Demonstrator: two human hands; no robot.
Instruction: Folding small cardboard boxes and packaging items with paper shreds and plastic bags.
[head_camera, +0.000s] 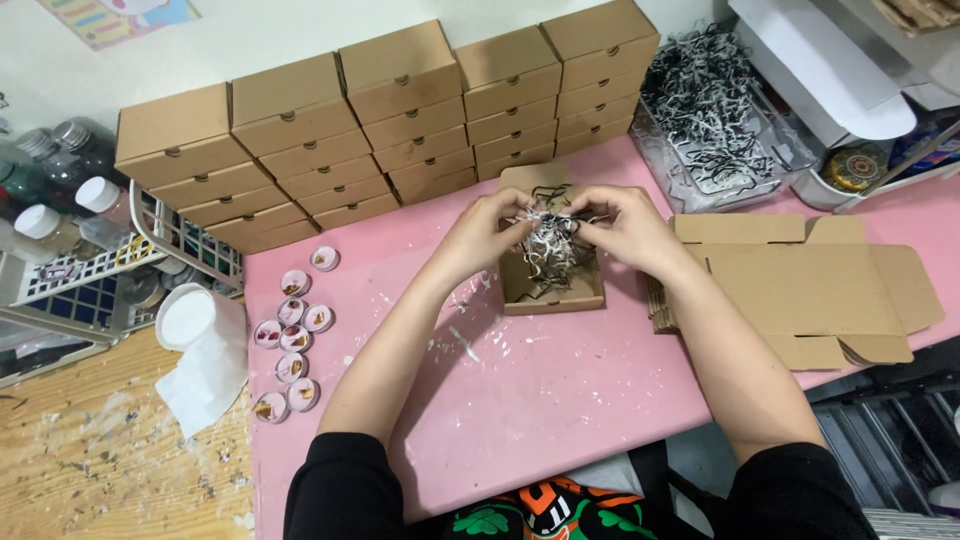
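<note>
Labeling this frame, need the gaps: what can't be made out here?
Head view only:
- Floor of the open box: covered by shredded paper.
- Fingertips of left hand and right hand: buried in the shreds.
- Contents of the small round tins: too small.
- Closed box stacks: contents hidden.

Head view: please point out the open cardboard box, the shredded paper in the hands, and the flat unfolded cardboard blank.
open cardboard box (553, 297): head view, front wall.
shredded paper (548, 243): head view, middle of the bundle.
flat cardboard blank (800, 290): head view, centre panel.

Black-and-white shredded paper bunched above small open brown cardboard box on pink table
</note>
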